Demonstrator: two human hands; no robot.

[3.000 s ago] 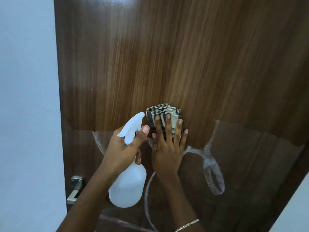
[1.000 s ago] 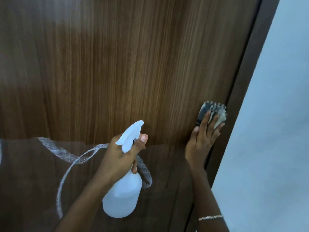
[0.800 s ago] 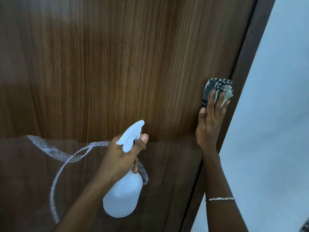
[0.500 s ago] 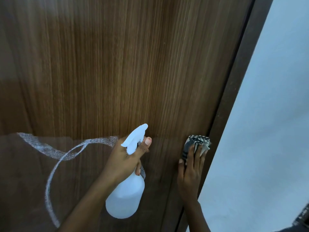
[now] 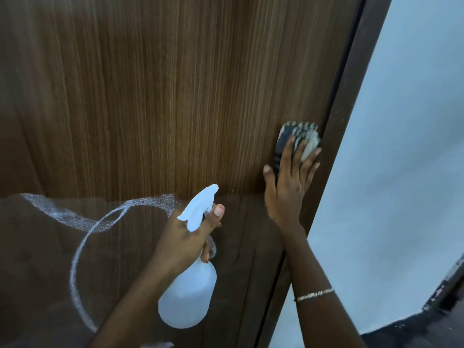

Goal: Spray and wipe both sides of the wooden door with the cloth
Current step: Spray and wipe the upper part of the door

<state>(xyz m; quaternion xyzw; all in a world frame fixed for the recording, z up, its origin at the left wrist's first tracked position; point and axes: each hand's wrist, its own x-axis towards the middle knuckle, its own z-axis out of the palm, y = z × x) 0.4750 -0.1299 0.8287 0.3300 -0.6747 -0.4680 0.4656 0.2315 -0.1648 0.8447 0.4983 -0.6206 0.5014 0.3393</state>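
The wooden door (image 5: 163, 96) fills most of the view, brown with vertical grain. My right hand (image 5: 288, 187) presses a folded checked cloth (image 5: 298, 139) flat against the door near its right edge, fingers straight and spread. My left hand (image 5: 185, 239) grips the neck of a white spray bottle (image 5: 188, 295), held upright in front of the lower door, thumb beside the trigger head. White curved streaks (image 5: 82, 222) mark the darker lower part of the door.
A dark door frame (image 5: 346, 121) runs down the right side of the door. A pale wall (image 5: 414, 146) lies beyond it. A dark strip of floor edge (image 5: 426, 322) shows at the bottom right.
My right hand has slid the cloth up along the door's right edge from where it was half a second ago. The left hand and the bottle have stayed nearly still.
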